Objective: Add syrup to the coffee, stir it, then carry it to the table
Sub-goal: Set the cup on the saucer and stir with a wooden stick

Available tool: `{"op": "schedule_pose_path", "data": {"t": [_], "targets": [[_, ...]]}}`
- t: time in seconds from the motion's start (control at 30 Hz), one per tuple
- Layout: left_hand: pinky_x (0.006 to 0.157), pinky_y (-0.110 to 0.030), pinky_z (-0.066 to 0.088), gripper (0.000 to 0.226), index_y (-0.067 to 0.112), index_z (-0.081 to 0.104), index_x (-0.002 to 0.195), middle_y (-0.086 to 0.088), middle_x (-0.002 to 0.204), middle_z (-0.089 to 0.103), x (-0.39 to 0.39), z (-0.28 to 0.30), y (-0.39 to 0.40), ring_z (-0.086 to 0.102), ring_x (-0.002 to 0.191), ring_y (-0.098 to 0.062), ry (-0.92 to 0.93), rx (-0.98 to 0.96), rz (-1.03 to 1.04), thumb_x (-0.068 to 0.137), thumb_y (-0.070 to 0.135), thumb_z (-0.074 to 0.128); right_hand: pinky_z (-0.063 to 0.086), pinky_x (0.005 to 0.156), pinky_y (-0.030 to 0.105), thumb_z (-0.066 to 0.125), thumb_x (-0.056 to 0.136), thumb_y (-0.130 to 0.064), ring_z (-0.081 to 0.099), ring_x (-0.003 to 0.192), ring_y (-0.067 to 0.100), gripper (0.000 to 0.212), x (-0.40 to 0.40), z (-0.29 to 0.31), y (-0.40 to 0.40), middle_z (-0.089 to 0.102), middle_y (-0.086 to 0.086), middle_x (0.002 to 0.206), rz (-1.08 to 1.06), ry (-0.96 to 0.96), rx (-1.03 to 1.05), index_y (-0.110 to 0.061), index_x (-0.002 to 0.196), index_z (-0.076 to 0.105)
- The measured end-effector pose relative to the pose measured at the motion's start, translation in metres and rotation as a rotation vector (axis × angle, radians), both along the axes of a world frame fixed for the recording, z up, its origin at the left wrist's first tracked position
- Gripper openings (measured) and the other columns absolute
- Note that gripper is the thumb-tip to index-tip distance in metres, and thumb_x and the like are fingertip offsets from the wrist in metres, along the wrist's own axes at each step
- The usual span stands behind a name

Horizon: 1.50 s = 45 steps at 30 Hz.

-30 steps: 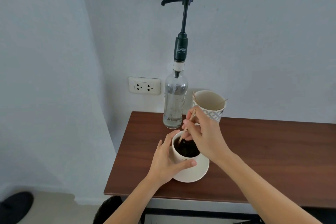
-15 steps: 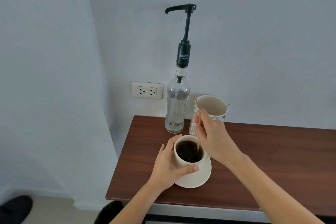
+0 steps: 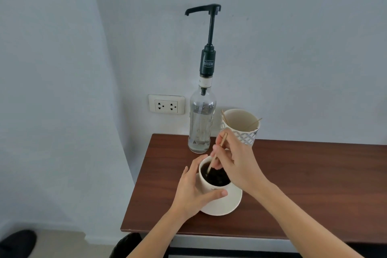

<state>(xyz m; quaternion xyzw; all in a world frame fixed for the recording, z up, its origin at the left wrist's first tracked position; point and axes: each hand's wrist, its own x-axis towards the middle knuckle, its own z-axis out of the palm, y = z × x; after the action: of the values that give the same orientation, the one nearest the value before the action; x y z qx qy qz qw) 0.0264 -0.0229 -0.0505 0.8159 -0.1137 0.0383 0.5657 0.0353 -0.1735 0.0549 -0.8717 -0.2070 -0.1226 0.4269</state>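
Half a second before, the wooden stirrer (image 3: pixel 215 156) stood almost upright at the right side of the cup; now it leaned, with its lower tip in the coffee (image 3: pixel 215 177) at the far left side. The right hand (image 3: pixel 236 163) was pinching the stirrer between thumb and fingertips above the white cup (image 3: pixel 211 189). The left hand (image 3: pixel 191 190) was curled around the cup's left side, thumb pressed on the front wall. The cup stood on a white saucer (image 3: pixel 227 205) on the brown wooden table (image 3: pixel 303 184). Behind it stood the syrup bottle (image 3: pixel 201 119) with its black pump, and a patterned paper cup (image 3: pixel 240 125) holding more stirrers just beside it.
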Motion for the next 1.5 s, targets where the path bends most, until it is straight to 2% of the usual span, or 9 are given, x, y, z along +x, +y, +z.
{"op": "schedule_pose_path", "data": {"t": [0.2, 0.37, 0.57, 0.73, 0.93, 1.07, 1.13, 1.3, 1.5], "targets": [[0.116, -0.051, 0.041, 0.087, 0.051, 0.044, 0.135, 0.025, 0.140, 0.056, -0.001, 0.000, -0.001, 0.052, 0.135, -0.005, -0.009, 0.015, 0.010, 0.062, 0.064, 0.088, 0.040, 0.050, 0.020, 0.049, 0.098, 0.000, 0.051, 0.052, 0.010, 0.021, 0.005, 0.007, -0.015, 0.047, -0.007, 0.058, -0.058, -0.125, -0.183, -0.020, 0.093, 0.043], [0.114, -0.050, 0.044, 0.091, 0.045, 0.045, 0.138, 0.023, 0.139, 0.058, 0.000, -0.001, 0.000, 0.055, 0.133, -0.012, 0.002, -0.003, 0.000, 0.060, 0.067, 0.087, 0.063, 0.064, 0.033, 0.051, 0.102, -0.006, 0.073, 0.062, 0.015, 0.014, -0.003, -0.002, -0.003, 0.070, 0.006, 0.073, -0.024, 0.021, 0.073, -0.019, 0.096, 0.048], [0.116, -0.050, 0.041, 0.087, 0.051, 0.044, 0.135, 0.025, 0.140, 0.056, 0.000, -0.001, -0.001, 0.052, 0.135, -0.007, -0.005, 0.009, 0.006, 0.061, 0.064, 0.088, 0.044, 0.055, 0.018, 0.049, 0.100, -0.004, 0.054, 0.055, 0.011, 0.023, 0.005, 0.002, -0.018, 0.053, -0.006, 0.062, -0.088, -0.153, -0.136, -0.026, 0.095, 0.043], [0.113, -0.051, 0.044, 0.089, 0.047, 0.046, 0.136, 0.021, 0.137, 0.059, 0.001, -0.002, 0.000, 0.055, 0.132, -0.013, 0.003, -0.009, 0.004, 0.060, 0.064, 0.088, 0.063, 0.062, 0.028, 0.052, 0.101, -0.006, 0.072, 0.060, 0.016, 0.014, -0.003, -0.002, -0.004, 0.070, 0.007, 0.074, -0.039, 0.043, 0.159, -0.019, 0.098, 0.050], [0.115, -0.051, 0.041, 0.086, 0.051, 0.044, 0.134, 0.024, 0.139, 0.057, 0.000, -0.001, -0.001, 0.054, 0.133, -0.006, -0.010, 0.005, 0.005, 0.061, 0.062, 0.089, 0.047, 0.056, 0.023, 0.049, 0.102, -0.006, 0.059, 0.060, 0.019, 0.018, 0.004, 0.002, -0.020, 0.061, 0.003, 0.065, -0.114, -0.145, -0.115, -0.022, 0.095, 0.045], [0.113, -0.051, 0.044, 0.088, 0.050, 0.044, 0.136, 0.023, 0.137, 0.059, 0.000, -0.001, 0.000, 0.057, 0.131, -0.009, -0.006, 0.000, 0.001, 0.061, 0.065, 0.088, 0.062, 0.063, 0.032, 0.049, 0.103, -0.009, 0.070, 0.058, 0.017, 0.011, -0.005, -0.005, -0.007, 0.070, 0.008, 0.071, -0.051, 0.054, 0.075, -0.018, 0.098, 0.049], [0.113, -0.050, 0.045, 0.089, 0.050, 0.044, 0.136, 0.023, 0.137, 0.059, 0.000, -0.001, 0.000, 0.056, 0.131, -0.009, -0.006, -0.001, 0.001, 0.060, 0.066, 0.087, 0.063, 0.065, 0.026, 0.051, 0.102, -0.010, 0.073, 0.064, 0.015, 0.009, -0.004, -0.005, -0.005, 0.071, 0.004, 0.076, -0.061, 0.014, 0.151, -0.018, 0.099, 0.051], [0.115, -0.050, 0.043, 0.087, 0.054, 0.044, 0.134, 0.024, 0.140, 0.057, -0.001, -0.001, -0.001, 0.054, 0.133, -0.007, -0.008, 0.003, 0.008, 0.060, 0.065, 0.088, 0.048, 0.057, 0.015, 0.048, 0.102, -0.007, 0.063, 0.066, 0.011, 0.018, 0.001, 0.000, -0.021, 0.058, -0.010, 0.067, -0.135, -0.144, -0.073, -0.023, 0.096, 0.042], [0.113, -0.050, 0.045, 0.088, 0.052, 0.044, 0.135, 0.024, 0.138, 0.058, 0.000, -0.001, 0.000, 0.055, 0.132, -0.009, -0.007, 0.010, 0.004, 0.060, 0.066, 0.087, 0.062, 0.063, 0.024, 0.051, 0.102, -0.011, 0.073, 0.063, 0.013, 0.013, -0.005, -0.008, -0.006, 0.072, 0.004, 0.077, -0.080, -0.002, 0.123, -0.021, 0.096, 0.049]]}}
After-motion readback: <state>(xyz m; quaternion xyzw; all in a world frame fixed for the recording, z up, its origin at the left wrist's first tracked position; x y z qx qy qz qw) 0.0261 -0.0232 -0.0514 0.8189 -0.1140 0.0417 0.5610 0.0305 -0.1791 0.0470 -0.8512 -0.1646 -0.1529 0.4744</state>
